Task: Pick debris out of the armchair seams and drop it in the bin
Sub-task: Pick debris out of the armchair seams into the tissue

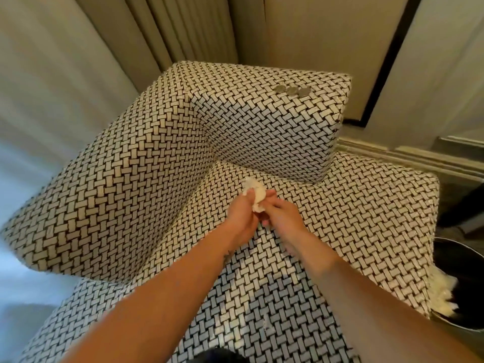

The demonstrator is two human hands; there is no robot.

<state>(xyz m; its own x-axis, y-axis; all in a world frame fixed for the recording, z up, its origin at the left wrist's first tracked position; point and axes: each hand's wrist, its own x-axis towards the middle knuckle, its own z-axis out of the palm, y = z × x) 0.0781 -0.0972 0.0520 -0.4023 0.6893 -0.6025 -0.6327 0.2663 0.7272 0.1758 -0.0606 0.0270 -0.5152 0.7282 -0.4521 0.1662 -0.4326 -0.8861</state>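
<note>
The armchair (131, 179) is covered in black-and-cream basket-weave fabric. Both my hands meet over the seat near the inner corner seam. My left hand (242, 218) and my right hand (281, 213) hold between them a crumpled white wad of tissue (255, 195), which sticks out above the fingers. Three coins (292, 90) lie in a row on top of the backrest. At the right edge stands the metal bin (461, 328) with a dark liner, and white crumpled debris (442, 292) lies inside it against the chair's side.
Beige curtains (157, 30) hang behind the chair on the left. A wall with a dark-framed panel (387, 61) and a baseboard (419, 158) runs behind on the right. The bin sits on the floor close to the seat's right side.
</note>
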